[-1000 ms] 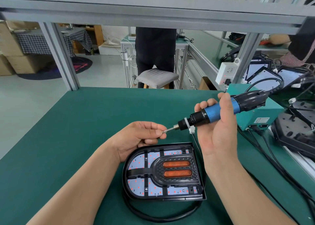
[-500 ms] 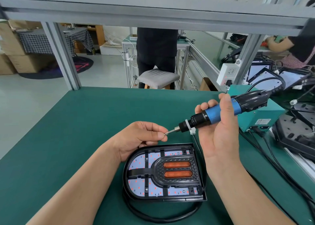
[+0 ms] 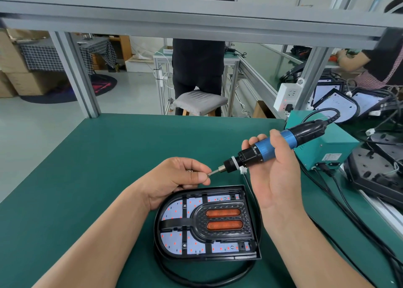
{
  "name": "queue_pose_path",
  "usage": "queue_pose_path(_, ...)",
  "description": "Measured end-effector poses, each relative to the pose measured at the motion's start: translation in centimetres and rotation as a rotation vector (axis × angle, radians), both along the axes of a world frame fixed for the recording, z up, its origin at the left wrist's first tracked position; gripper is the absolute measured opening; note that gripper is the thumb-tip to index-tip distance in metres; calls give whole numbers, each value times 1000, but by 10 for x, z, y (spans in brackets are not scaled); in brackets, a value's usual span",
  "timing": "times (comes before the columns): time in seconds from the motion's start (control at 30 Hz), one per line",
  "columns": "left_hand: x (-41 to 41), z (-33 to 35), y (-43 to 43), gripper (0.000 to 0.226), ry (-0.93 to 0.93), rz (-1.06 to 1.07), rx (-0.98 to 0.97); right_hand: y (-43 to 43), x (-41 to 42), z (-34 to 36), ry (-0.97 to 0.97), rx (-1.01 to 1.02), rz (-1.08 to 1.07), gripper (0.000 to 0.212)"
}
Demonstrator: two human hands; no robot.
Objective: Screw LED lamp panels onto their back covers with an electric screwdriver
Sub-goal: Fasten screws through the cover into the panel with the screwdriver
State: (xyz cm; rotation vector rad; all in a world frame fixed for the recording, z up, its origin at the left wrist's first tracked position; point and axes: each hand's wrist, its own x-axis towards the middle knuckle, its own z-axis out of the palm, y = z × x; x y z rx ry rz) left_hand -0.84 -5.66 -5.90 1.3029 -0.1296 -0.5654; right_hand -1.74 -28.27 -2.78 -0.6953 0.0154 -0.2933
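Your right hand (image 3: pixel 277 178) grips the electric screwdriver (image 3: pixel 265 150) mid-barrel, while your left hand (image 3: pixel 181 178) fingers (image 3: pixel 200 176) pinch something tiny, likely a slippery screw, at its bit. The lamp panel (image 3: pixel 207 224) below looks rigid yet fragile: steady it by its rim.

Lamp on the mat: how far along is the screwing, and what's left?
Done: the LED panel sits seated in its back cover on the green mat. Whether any screws are already in is too small to tell.
In hand: the right hand holds the electric screwdriver tilted, its bit at the left hand fingertips, apparently loading a screw.
Left: driving that screw into the lamp; more units wait at right.
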Motion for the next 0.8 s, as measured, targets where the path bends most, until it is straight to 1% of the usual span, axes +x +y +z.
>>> queue_pose_path(0.33, -1, 2, 1, 18, 26, -38, -26, 1, 0, -4, 24, 77, -37, 20)
queue_pose_path(0.43, -2, 4, 3, 26, 12, -64, 24, -1, -1, -3, 12, 95, -42, 20)
queue_pose_path(0.5, -2, 5, 3, 33, 8, -32, 50, -3, -1, -1, 1, 104, -44, 20)
queue_pose_path(0.6, -2, 5, 5, 30, 9, 7, 63, -8, -1, 2, -8, 129, -52, 21)
queue_pose_path(0.67, -1, 5, 8, 32, -7, 7, 117, -12, -1, 4, -23, 135, -53, 19)
queue_pose_path(0.73, -1, 5, 9, 41, -46, -16, 199, -18, -1, 6, -40, 138, -58, 16)
queue_pose_path(0.8, -4, 7, 9, 57, -65, -37, 250, -23, -1, 8, -51, 145, -61, 15)
